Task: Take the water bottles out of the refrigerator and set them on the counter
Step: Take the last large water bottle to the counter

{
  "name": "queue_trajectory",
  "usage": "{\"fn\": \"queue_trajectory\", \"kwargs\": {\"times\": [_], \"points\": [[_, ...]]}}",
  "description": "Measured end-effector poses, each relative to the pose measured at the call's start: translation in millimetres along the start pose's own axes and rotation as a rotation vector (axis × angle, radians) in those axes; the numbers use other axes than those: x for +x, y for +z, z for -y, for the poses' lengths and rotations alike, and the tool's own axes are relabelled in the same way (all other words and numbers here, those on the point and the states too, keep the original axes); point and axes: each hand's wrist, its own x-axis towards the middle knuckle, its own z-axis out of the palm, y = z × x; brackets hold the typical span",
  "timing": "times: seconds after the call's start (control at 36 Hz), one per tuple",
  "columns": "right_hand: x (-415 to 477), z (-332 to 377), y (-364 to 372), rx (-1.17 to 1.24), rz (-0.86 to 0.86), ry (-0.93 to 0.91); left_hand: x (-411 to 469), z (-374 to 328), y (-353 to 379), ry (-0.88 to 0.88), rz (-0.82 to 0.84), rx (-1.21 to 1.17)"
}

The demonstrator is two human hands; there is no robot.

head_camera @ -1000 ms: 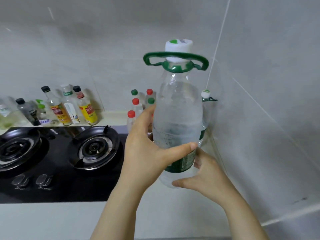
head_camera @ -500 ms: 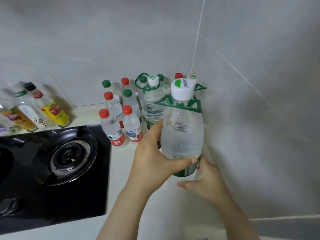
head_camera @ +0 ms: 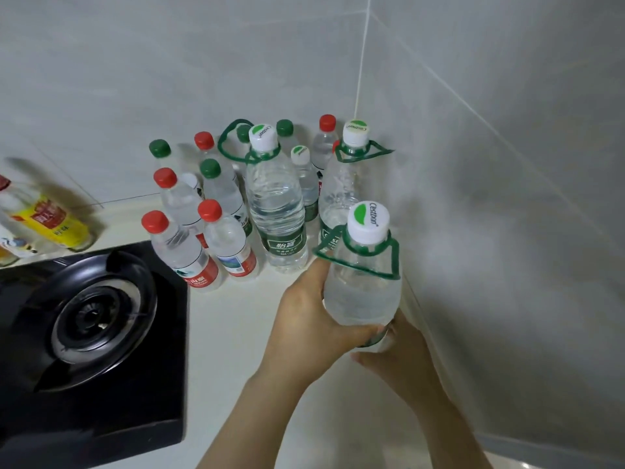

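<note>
In the corner of a kitchen, two pale grey tiled walls (head_camera: 507, 198) meet above a cream surface (head_camera: 230, 333). At the left of the surface sits a black glass hob (head_camera: 142, 401), with one round burner (head_camera: 91, 319) in view.

Against the back wall, between the hob and the corner, stands a crowd of standing bottles (head_camera: 236, 204), all upright and packed close. The biggest is a ribbed bottle with a dark green label (head_camera: 277, 204), a white cap and a green carrying loop at its neck. A second big bottle (head_camera: 338, 187) of the same kind stands just beside it, right in the corner. To the left are smaller clear bottles, some with red caps (head_camera: 179, 252) and some with green caps (head_camera: 220, 187). The front two stand at the edge of the hob.

Nearer the camera, close to the right wall, a misted water bottle (head_camera: 363, 296) is held upright in both hands. It has a white cap with a green leaf mark and a green handle round its neck. The left hand (head_camera: 304, 330) wraps its body from the left, thumb across the front. The right hand (head_camera: 402, 353) cups its lower end from the right, with its fingers hidden behind the bottle. The hands hide the base, so I cannot tell whether it touches the surface.

At the far left a yellow-labelled sauce bottle (head_camera: 50, 221) stands by the wall, blurred
</note>
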Motion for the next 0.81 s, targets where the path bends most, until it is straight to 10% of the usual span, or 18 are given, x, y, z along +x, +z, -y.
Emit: {"fn": "queue_trajectory", "kwargs": {"times": [0.81], "points": [[48.6,-9.6,-10.9,0.073,-0.114,0.007,51.9,1.4,32.9,0.015,0.044,0.038]]}}
